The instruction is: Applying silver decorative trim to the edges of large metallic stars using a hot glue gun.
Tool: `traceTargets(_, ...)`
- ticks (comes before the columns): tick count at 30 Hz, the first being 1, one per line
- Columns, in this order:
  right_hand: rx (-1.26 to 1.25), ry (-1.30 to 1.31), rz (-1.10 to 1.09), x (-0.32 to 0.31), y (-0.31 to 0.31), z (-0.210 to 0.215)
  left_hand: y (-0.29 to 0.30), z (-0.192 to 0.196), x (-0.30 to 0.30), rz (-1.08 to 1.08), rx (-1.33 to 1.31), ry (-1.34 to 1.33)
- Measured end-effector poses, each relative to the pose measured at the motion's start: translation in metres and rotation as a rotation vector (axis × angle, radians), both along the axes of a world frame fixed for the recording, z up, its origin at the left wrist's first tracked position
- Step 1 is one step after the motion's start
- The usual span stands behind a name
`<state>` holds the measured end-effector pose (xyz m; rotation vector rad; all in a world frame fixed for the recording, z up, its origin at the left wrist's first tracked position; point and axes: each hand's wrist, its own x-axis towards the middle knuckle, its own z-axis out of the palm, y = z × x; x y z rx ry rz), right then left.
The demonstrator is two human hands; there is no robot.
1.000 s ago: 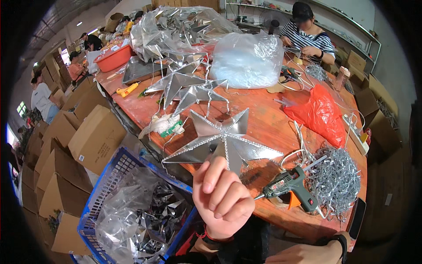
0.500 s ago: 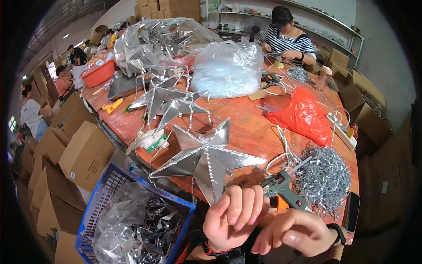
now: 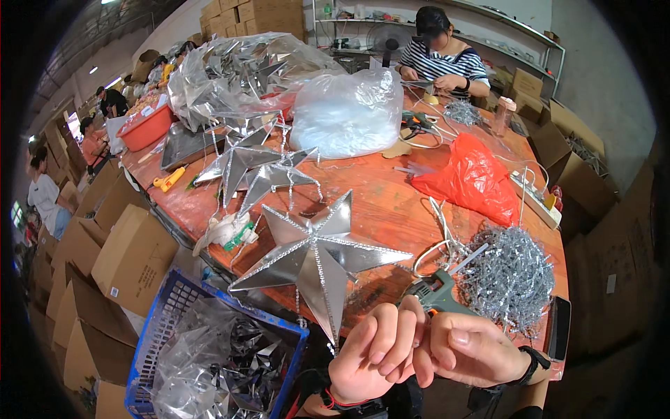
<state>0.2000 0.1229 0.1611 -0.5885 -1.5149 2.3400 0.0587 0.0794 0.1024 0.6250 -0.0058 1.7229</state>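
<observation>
Just beyond the left hand (image 3: 373, 355) and right hand (image 3: 478, 349) lies a glue gun (image 3: 438, 290), partly blocked from view by them; silver tinsel (image 3: 509, 279) heaps past it, rightward. The large silver star (image 3: 315, 262) rests ahead and left, on the table (image 3: 377, 227). Fingers curled, the hands meet; whether they pinch anything, I cannot tell.

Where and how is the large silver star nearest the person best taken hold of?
The large silver star is probably best pinched by its near point, coming from the person's side: that point aims toward the person and seems to jut past the edge of the table, its two sloping faces meeting at a trimmed ridge.
</observation>
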Motion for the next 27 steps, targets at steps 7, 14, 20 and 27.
traceTargets(7,-0.013,0.087,0.041,-0.001,0.005,-0.002,-0.002,0.002,-0.001,-0.051,-0.013,-0.006)
traceTargets(14,-0.069,0.248,0.147,-0.006,0.007,-0.008,-0.003,0.001,-0.001,-0.014,-0.010,0.025)
traceTargets(20,-0.086,0.220,0.165,-0.004,0.009,-0.008,-0.004,0.001,-0.002,-0.028,-0.014,0.034)
traceTargets(27,-0.126,0.300,0.127,-0.008,0.004,-0.005,-0.002,-0.004,-0.003,-0.052,0.044,0.034)
